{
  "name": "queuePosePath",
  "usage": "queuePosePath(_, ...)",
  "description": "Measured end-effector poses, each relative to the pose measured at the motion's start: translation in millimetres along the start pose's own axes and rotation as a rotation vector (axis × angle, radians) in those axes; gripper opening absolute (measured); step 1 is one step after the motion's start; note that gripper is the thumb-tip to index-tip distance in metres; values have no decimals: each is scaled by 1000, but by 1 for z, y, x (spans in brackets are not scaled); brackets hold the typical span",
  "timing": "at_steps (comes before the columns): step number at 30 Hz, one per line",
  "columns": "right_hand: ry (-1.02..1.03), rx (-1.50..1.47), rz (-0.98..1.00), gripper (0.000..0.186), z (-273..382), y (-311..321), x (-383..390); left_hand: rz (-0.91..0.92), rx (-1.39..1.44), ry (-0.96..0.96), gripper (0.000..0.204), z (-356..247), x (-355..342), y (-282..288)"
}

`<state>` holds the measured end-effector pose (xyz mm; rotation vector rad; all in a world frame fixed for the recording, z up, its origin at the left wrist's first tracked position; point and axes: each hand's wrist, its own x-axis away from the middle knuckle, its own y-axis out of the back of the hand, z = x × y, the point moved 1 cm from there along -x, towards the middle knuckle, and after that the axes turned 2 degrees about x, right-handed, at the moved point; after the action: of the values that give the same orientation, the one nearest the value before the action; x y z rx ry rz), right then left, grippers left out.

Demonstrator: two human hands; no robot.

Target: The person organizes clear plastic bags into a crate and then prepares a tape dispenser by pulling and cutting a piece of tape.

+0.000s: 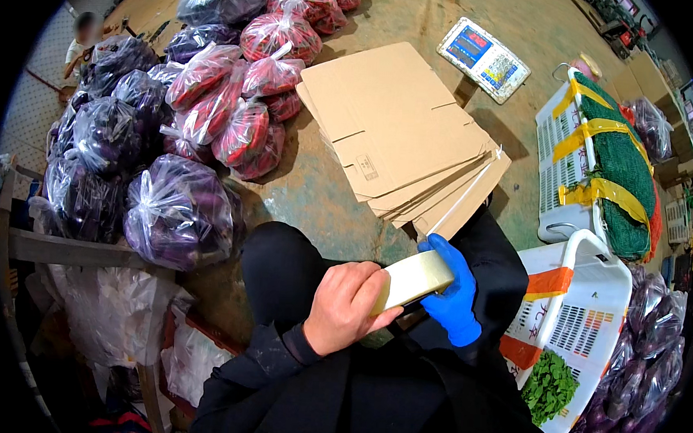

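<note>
My left hand (343, 309), bare, is closed around the near side of a wide roll of pale yellow tape (415, 281). On the far side, my right hand (458, 299) in a blue glove grips the same roll, so the tape is held between both hands above my lap. Just beyond lies a fanned stack of flat brown cardboard boxes (395, 117), its near corner by my right knee. A thin white strip (467, 193) runs along that corner down toward the blue glove; where its lower end goes is hidden.
Clear bags of red peppers (281, 37) and purple eggplants (182, 212) crowd the left. A digital scale (484, 59) stands beyond the cardboard. To the right are a crate covered with green netting (618, 188) and a white basket (588, 323) holding leafy greens (549, 386). A person (77, 42) is far left.
</note>
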<state>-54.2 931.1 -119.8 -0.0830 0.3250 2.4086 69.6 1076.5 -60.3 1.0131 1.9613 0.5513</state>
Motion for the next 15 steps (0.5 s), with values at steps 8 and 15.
queuePosePath(8, -4, -37, 0, 67, -5, 3, 2, 44, 40, 54, 48, 0, -2, -3)
queuePosePath(15, 13, -30, 0, 67, -9, 4, 4, 37, 128, 85, 45, 4, 4, -9)
